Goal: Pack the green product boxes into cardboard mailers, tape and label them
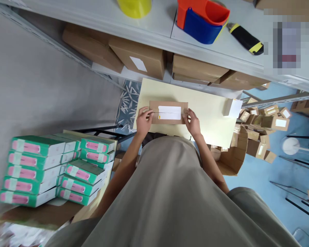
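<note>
A small flat brown cardboard box (pixel 170 121) lies on the pale yellow tabletop (pixel 208 120) in front of me. A white label (pixel 169 116) is on its upper face. My left hand (pixel 144 120) is closed at the box's left end, thumb and forefinger together at the edge. At the right end, my right hand (pixel 192 122) is closed in a similar pinch. A thin dark line runs across the label between my fingertips; whether it is a seam or the edge of clear tape, I cannot tell.
A white box (pixel 233 107) stands at the table's right end. Green-and-pink boxes (pixel 25 171) are stacked at lower left. A shelf (pixel 149 31) above holds a red-and-blue tape dispenser (pixel 203 22) and a black-yellow utility knife (pixel 245 39). Small cartons (pixel 262 127) are piled at right.
</note>
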The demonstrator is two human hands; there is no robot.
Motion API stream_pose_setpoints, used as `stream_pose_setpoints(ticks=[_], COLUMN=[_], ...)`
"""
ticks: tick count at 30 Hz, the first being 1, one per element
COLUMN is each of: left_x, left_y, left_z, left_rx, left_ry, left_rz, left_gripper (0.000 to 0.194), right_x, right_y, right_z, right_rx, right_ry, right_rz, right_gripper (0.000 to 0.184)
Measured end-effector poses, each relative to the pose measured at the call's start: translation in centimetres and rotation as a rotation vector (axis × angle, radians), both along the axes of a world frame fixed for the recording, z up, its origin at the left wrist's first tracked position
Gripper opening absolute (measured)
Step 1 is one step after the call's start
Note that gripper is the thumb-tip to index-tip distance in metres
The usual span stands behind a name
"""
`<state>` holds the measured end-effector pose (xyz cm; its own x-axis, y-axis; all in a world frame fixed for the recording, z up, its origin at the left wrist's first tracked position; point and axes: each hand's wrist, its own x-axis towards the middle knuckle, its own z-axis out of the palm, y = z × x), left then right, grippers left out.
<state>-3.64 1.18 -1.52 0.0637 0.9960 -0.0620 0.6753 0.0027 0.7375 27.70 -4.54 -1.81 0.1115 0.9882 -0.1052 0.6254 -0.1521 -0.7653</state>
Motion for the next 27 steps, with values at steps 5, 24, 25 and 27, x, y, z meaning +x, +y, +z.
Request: stream_pose_setpoints(ticks=[5,24,25,27], left_x=[1.6,5.8,5.8,5.8], left_y=[1.1,1.9,1.8,1.7], left_z=[0.3,2.7,2.7,2.7], left_rx=[-0.093,-0.265,-0.265,-0.259], left_ry=[-0.081,0.239,0.252,0.274], left_rz=[0.151,-0.184,-0.192,-0.201], left_gripper=[0.018,0.033,0.034,0.035], right_x=[-0.4,2.9,2.9,2.9], right_y=[0.5,-3.7,-3.8,-3.8], right_z=[0.3,-0.3,-0.3,-0.4], right_rx=[-0.063,-0.063,-0.062,-0.063], right_ry=[0.102,0.149,0.156,0.142], right_rz=[-0.187,-0.392,-0.393,-0.394], right_gripper=[0.038,0.045,0.045,0.046])
